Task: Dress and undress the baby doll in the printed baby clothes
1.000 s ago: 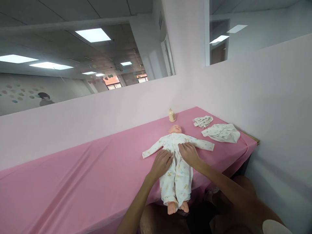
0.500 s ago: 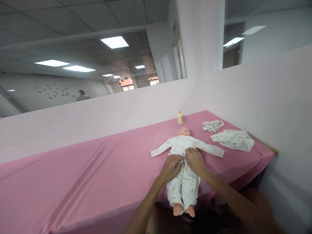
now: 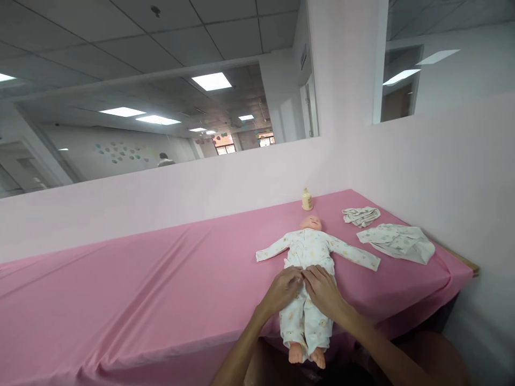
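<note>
A baby doll [image 3: 311,223] lies on its back with its bare feet towards me. It wears a white patterned baby top [image 3: 309,244], sleeves spread wide, and matching baby trousers [image 3: 317,324]. Just below the waist, my left hand [image 3: 284,289] has its fingers curled together on the front of the trousers. My right hand [image 3: 323,289] meets it there, fingers closed on the cloth, fingertips close to the left ones. The bit of cloth between the fingertips is mostly hidden by the hands.
A pink sheet [image 3: 161,300] with creases covers the table. Behind the doll's head stands a cream pump bottle [image 3: 307,200]. To the right lie a small crumpled cloth [image 3: 361,216] and a larger white garment [image 3: 398,242]. Walls with windows border the back and right.
Both hands have slid slightly down the trousers and drawn closer together, fingertips now almost touching. The view has shifted a little, and the doll stays in place.
</note>
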A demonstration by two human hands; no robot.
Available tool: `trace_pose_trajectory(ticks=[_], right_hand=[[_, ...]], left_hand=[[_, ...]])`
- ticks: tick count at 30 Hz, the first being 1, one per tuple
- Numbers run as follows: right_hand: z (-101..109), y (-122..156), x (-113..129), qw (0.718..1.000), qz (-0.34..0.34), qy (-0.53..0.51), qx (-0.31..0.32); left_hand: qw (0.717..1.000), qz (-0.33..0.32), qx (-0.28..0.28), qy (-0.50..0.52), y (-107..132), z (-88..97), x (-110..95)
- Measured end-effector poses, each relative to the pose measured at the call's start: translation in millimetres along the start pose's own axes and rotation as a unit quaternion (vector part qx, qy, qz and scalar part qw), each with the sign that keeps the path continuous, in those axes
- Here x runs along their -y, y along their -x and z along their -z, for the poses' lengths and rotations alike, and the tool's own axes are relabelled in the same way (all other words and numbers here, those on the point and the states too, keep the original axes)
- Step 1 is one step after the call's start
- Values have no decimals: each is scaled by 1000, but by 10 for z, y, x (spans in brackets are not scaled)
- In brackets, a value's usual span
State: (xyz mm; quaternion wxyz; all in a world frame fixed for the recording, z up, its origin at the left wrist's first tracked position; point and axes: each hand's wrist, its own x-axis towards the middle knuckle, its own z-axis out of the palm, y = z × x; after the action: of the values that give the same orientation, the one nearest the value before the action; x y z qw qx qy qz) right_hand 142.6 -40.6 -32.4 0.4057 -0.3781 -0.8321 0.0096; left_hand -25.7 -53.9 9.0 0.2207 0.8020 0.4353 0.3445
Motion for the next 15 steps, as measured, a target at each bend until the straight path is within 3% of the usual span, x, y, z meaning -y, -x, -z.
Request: trace_pose_trajectory(ticks=[2,4,7,10,15], right_hand=[[83,66,-12,998,-11,-57,-14],[158,99,-106,991,-53,-103,-69],[254,96,-381,957,-185,-152,-163],[296,89,-683,916,-299,-201,-178],[151,91,-942,900,-315,-241,-180]], left_hand=[[999,17,-13,24,63,41,6],[998,42,-42,36,98,106,31],[987,112,-107,51,83,229,104],[964,198,-156,88,14,305,229],[914,276,-174,243,-102,199,498]])
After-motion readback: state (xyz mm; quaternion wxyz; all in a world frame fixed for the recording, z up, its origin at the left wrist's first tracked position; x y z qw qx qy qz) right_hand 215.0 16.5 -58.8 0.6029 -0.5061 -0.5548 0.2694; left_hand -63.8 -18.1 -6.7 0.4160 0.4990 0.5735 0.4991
